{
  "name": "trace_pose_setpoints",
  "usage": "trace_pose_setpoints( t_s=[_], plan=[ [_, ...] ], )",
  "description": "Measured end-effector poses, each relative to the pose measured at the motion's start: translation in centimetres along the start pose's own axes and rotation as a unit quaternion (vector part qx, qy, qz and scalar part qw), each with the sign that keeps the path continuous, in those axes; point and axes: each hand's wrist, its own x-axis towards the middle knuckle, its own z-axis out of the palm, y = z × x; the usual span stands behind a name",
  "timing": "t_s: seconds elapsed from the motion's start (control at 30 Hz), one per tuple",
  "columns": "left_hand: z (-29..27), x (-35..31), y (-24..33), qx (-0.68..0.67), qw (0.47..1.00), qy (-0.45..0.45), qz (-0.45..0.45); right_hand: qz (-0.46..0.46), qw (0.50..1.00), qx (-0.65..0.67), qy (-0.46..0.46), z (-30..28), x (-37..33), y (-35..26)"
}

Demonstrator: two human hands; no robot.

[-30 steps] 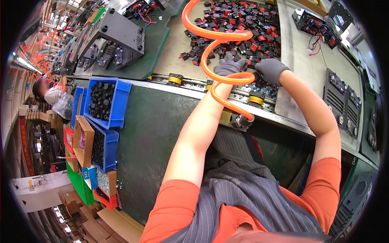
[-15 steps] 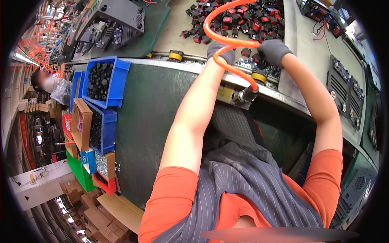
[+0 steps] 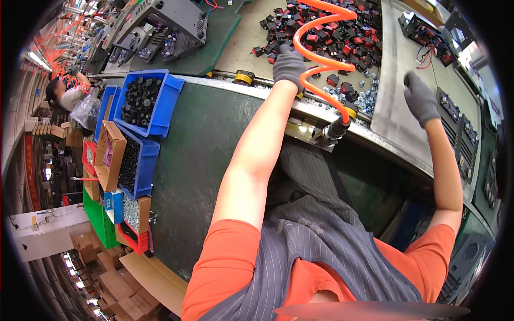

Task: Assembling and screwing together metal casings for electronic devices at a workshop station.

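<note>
My left hand point(image 3: 289, 67), in a grey glove, is at the near left edge of a pile of red-and-black rocker switches point(image 3: 342, 40). Its fingers are bent toward the switches, and whatever they hold is hidden. My right hand point(image 3: 421, 99), gloved in the same grey, hovers over the bare metal sheet right of the pile. Its fingers are curled in, with their inner side out of sight. Between my hands runs a coiled orange air hose point(image 3: 329, 67), joined to a dark tool fitting point(image 3: 336, 130) at the bench edge. Silver screws point(image 3: 365, 99) lie beside the nearest switches.
Blue bins point(image 3: 170, 101) with black parts stand at left, near a cardboard box point(image 3: 111, 155) and a green crate point(image 3: 99, 219). A grey metal chassis point(image 3: 179, 24) sits at upper left. Dark panels with circuit boards point(image 3: 455, 123) lie at right. Another person point(image 3: 67, 93) is far left.
My right hand has moved away from the screws and switches, to the right over the metal sheet. My left hand has shifted slightly left against the pile. The view has turned a little.
</note>
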Motion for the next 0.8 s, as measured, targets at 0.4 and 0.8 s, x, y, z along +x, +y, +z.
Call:
trace_pose_setpoints(
  t_s=[0.4, 0.8],
  plan=[
    [-2.3, -2.5, 5.7, 0.154, 0.973, -0.169, 0.016, -0.009, 0.985, -0.121, -0.125, 1.7, -0.3, -1.2],
    [-20.4, -20.8, -4.9, 0.115, 0.98, 0.164, -0.005, -0.142, 0.979, -0.092, -0.116, -1.2, 4.4, -18.1]
  ],
)
